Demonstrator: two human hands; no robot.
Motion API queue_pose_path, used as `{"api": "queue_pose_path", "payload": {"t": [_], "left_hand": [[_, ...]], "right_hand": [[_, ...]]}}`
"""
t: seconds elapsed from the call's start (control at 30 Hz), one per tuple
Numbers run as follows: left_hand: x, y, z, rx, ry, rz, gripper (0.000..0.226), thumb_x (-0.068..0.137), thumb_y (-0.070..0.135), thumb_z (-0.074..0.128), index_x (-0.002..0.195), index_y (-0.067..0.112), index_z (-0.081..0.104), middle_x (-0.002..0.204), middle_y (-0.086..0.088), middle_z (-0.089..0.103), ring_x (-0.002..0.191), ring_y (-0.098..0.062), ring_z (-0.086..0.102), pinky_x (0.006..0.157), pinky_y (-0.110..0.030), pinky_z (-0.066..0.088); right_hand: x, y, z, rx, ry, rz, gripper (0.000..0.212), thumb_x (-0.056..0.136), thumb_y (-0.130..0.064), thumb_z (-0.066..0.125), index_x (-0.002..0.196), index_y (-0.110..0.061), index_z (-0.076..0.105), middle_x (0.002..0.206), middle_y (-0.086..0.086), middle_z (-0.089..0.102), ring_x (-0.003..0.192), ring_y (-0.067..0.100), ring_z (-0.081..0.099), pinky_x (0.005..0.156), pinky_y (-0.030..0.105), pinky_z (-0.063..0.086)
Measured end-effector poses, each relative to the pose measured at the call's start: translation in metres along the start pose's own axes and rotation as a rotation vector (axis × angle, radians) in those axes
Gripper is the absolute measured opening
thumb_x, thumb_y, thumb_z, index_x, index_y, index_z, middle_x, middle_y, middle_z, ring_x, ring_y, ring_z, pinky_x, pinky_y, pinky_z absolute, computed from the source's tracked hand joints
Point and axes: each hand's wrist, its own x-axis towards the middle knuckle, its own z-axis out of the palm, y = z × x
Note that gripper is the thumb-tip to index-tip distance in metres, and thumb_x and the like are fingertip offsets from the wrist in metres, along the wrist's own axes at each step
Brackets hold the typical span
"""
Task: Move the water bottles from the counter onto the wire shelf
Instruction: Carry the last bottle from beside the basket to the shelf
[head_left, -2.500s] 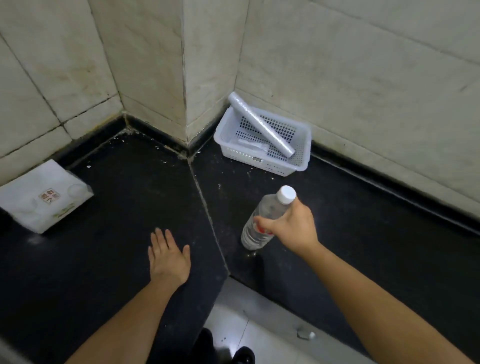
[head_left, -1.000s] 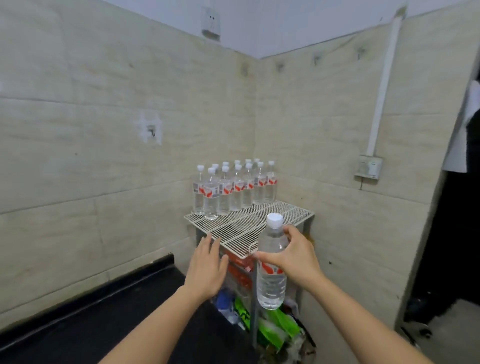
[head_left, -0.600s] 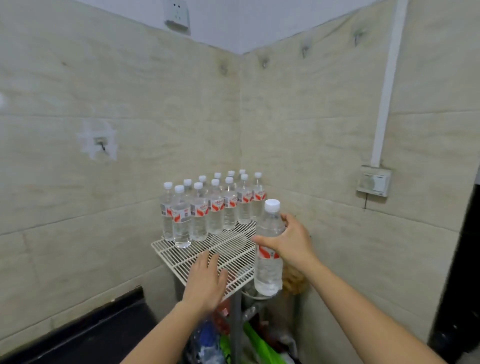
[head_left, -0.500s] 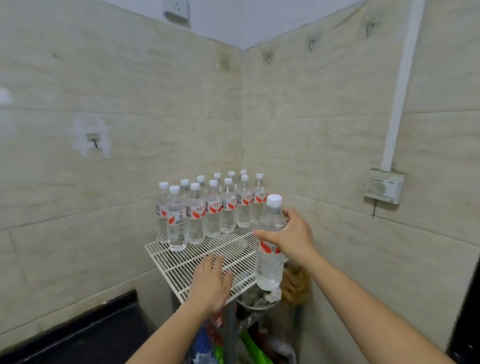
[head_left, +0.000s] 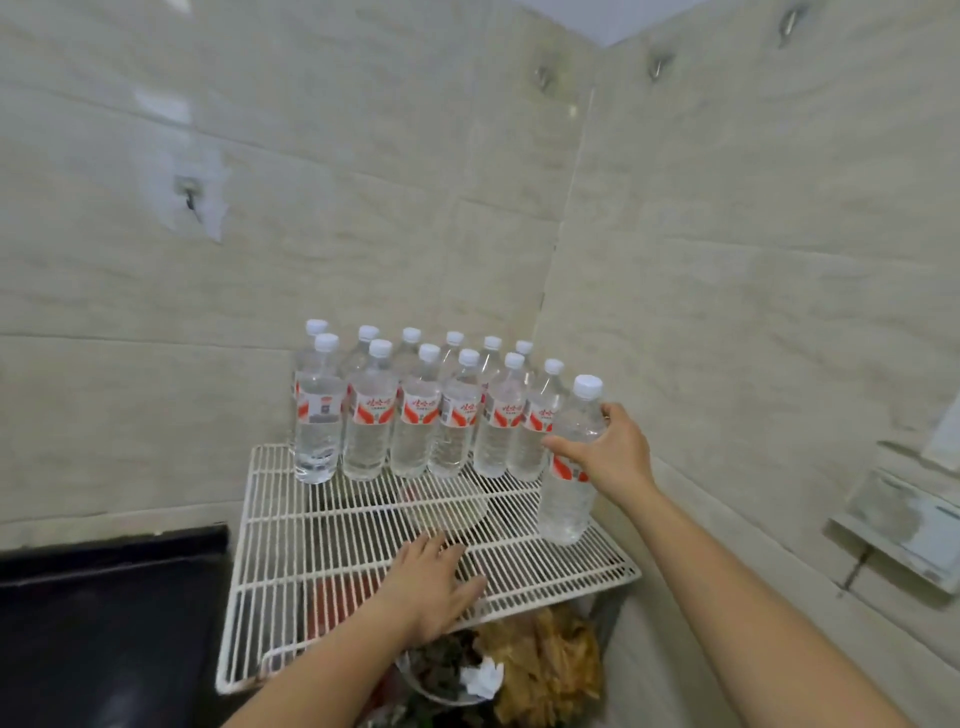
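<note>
A white wire shelf (head_left: 322, 551) stands in the tiled corner. Along its back edge stand several clear water bottles (head_left: 366, 415) with white caps and red-and-white labels, in two rows. My right hand (head_left: 605, 454) grips one more bottle (head_left: 569, 499) around its label, upright, at the right end of the front row; its base is at or just above the wires near the shelf's right side. My left hand (head_left: 434, 582) lies flat, fingers apart, on the shelf's front part and holds nothing.
The black counter (head_left: 104, 623) ends just left of the shelf. Under the shelf sit a bowl and bags of dried food (head_left: 540, 670). A wall socket box (head_left: 904, 525) sticks out at right. Tiled walls close in behind and to the right.
My right hand took the bottle off the counter, carried it to the shelf and lowered it beside the front row. My left hand came to rest on the shelf's front.
</note>
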Motion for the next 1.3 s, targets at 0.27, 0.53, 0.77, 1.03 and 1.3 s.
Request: {"api": "queue_pose_path", "payload": {"t": [0.27,0.53,0.77,1.03,1.3], "left_hand": [[0.019,-0.004,0.013,-0.025,-0.076,-0.052,0.081,0.085,0.075,0.021,0.152,0.028,0.019,0.162,-0.003,0.007,0.149,-0.026,-0.001,0.120,-0.044,0.002],[0.019,-0.002,0.021,-0.040,-0.048,-0.059,0.079,0.086,0.074,0.022,0.151,0.030,0.019,0.162,-0.001,0.008,0.149,-0.023,-0.001,0.120,-0.043,0.002],[0.019,-0.001,0.019,-0.047,-0.045,-0.057,0.074,0.088,0.071,0.022,0.151,0.032,0.018,0.162,0.000,0.005,0.149,-0.021,-0.004,0.119,-0.043,0.000],[0.018,-0.001,0.021,-0.048,-0.053,-0.061,0.074,0.088,0.071,0.020,0.152,0.032,0.015,0.162,0.001,0.002,0.149,-0.021,-0.007,0.119,-0.043,-0.003],[0.017,0.000,0.019,-0.058,-0.072,-0.054,0.078,0.087,0.073,0.018,0.152,0.031,0.014,0.162,0.000,0.000,0.149,-0.021,-0.008,0.118,-0.043,-0.004]], "right_hand": [[0.064,0.037,0.022,0.006,-0.050,0.038,0.086,0.047,-0.058,0.085,0.119,-0.021,0.055,0.117,0.007,0.063,0.099,0.025,0.064,0.088,0.044,0.055],[0.103,0.057,0.041,0.017,-0.157,0.005,0.079,0.054,-0.047,0.087,0.121,-0.021,0.055,0.121,0.004,0.065,0.104,0.025,0.064,0.092,0.048,0.053],[0.124,0.066,0.046,0.092,-0.218,0.040,0.068,0.061,-0.030,0.089,0.120,-0.016,0.058,0.119,0.004,0.068,0.103,0.024,0.066,0.093,0.047,0.053],[0.128,0.062,0.044,0.140,-0.311,0.103,0.068,0.064,-0.011,0.085,0.126,-0.012,0.057,0.121,0.008,0.066,0.107,0.027,0.064,0.094,0.044,0.052],[0.119,0.062,0.042,0.078,-0.172,0.149,0.088,0.064,-0.031,0.085,0.138,-0.009,0.044,0.133,0.011,0.058,0.116,0.030,0.060,0.097,0.047,0.050]]}}
